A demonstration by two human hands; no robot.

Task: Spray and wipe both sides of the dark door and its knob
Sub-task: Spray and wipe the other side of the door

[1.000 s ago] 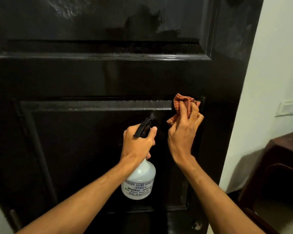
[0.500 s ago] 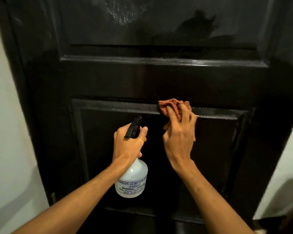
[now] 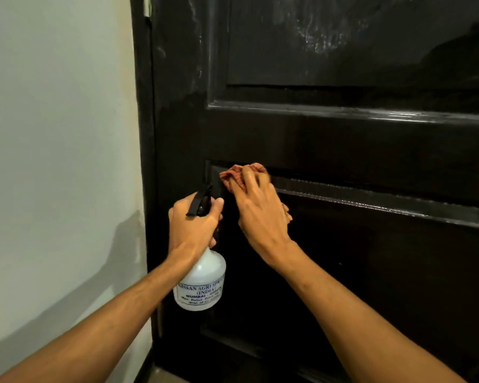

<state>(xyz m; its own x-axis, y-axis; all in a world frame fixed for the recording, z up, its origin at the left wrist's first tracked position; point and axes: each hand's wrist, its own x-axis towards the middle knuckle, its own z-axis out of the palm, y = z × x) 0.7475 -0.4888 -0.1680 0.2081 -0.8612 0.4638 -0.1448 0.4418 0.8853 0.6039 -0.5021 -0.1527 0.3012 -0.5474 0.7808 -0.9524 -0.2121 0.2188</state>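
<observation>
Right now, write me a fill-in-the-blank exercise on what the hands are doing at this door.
1. The left hand grips a spray bottle with a ____ body.
2. The right hand holds an orange cloth against the dark ____.
3. The cloth lies at the upper ____ corner of the lower panel.
Missing words: white; door; left.

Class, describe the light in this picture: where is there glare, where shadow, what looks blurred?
Head view: dim, warm light; glare streaks along the panel ledges of the dark door, smeary sheen on its upper panel; a soft grey shadow on the wall beside it; the cloth under the right hand slightly blurred.
</observation>
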